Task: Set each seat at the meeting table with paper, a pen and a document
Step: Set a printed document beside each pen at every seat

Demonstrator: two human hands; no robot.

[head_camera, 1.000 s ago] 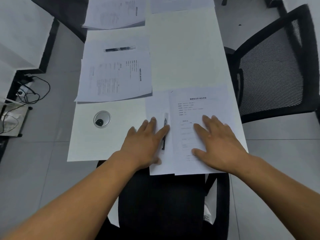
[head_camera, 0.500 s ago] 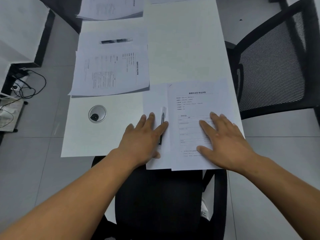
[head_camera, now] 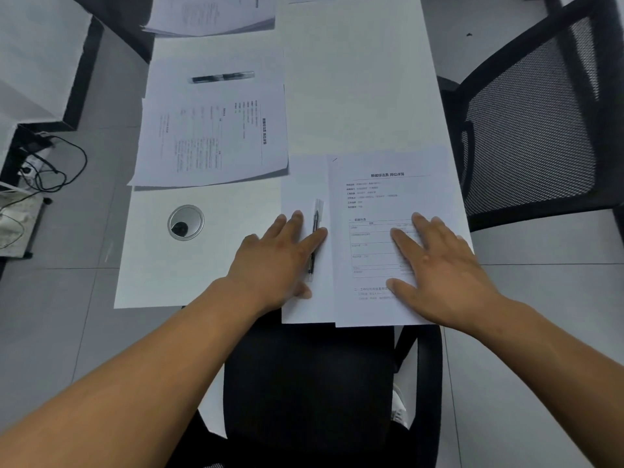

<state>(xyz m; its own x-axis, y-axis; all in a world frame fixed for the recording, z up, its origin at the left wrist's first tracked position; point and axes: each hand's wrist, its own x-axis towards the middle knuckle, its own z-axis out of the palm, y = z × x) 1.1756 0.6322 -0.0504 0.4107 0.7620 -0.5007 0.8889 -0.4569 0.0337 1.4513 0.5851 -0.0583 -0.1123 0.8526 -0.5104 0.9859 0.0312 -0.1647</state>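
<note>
a printed document [head_camera: 388, 197] lies flat at the table's near edge, overlapping the right side of a blank paper [head_camera: 304, 184]. a black pen [head_camera: 314, 239] lies lengthwise on that blank sheet, just left of the document's edge, tip toward the person.

- The whole view has tipped: the far papers [head_camera: 209, 15] slide out at the upper edge of the frame.
- The right hand [head_camera: 442, 265] has crept slightly up the document [head_camera: 381, 197].
</note>
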